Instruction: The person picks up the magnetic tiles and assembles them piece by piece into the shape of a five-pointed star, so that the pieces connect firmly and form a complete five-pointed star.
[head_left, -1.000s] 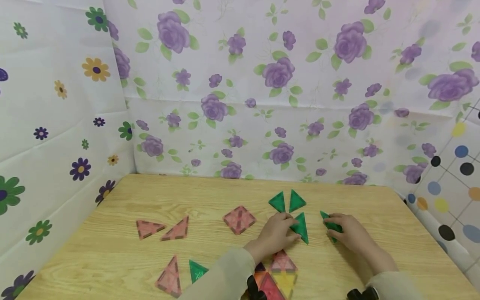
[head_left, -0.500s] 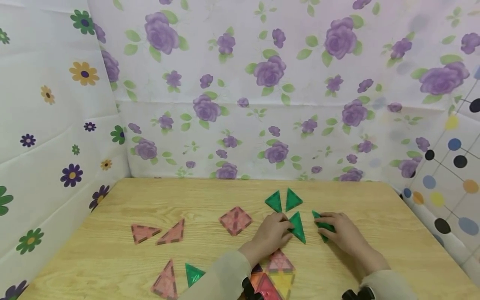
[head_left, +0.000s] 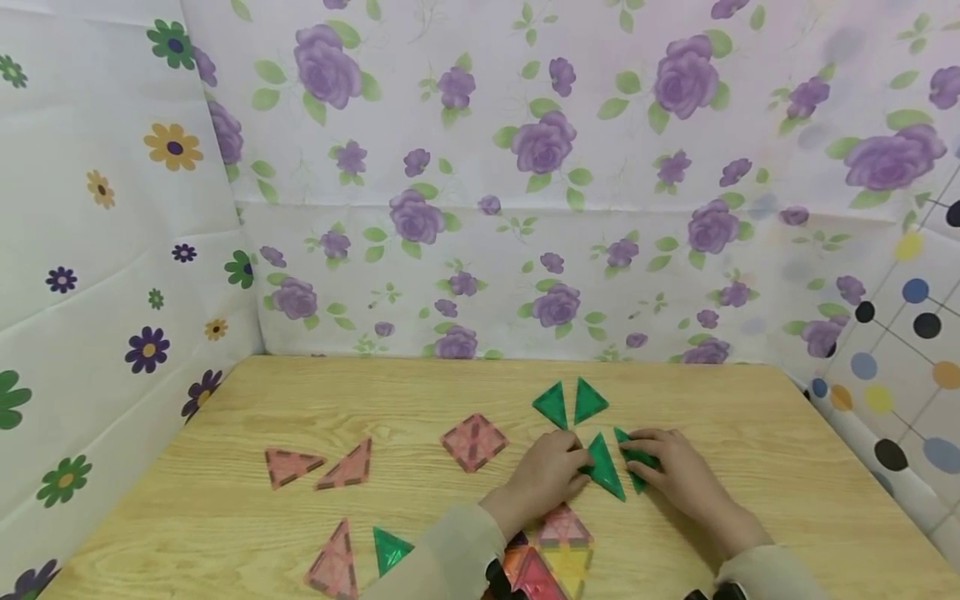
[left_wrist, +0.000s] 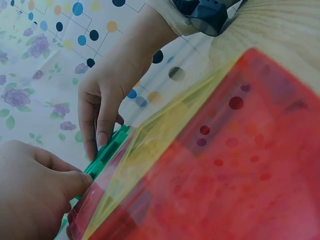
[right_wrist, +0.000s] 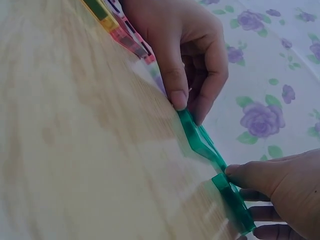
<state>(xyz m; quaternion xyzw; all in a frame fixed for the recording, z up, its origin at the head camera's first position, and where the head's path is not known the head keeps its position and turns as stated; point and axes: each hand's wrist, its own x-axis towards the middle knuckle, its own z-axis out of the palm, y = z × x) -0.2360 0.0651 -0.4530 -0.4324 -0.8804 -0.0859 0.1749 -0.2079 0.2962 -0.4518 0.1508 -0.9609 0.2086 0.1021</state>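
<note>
A green triangular tile (head_left: 606, 471) rests on the counter (head_left: 375, 392), pinched at its left side by the left hand (head_left: 546, 475), just beside a second green tile (head_left: 639, 459) gripped by the right hand (head_left: 688, 475). Beyond them lie two further green triangles (head_left: 552, 405); to their left is a pink diamond (head_left: 474, 442), and nearer the viewer a pink tile (head_left: 565, 528) adjoins a yellow tile (head_left: 567, 565).

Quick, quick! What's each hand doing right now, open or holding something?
Left hand: closed, pinching a green triangular tile at its edge.
Right hand: closed, holding the neighbouring green triangular tile between thumb and fingers.
</note>
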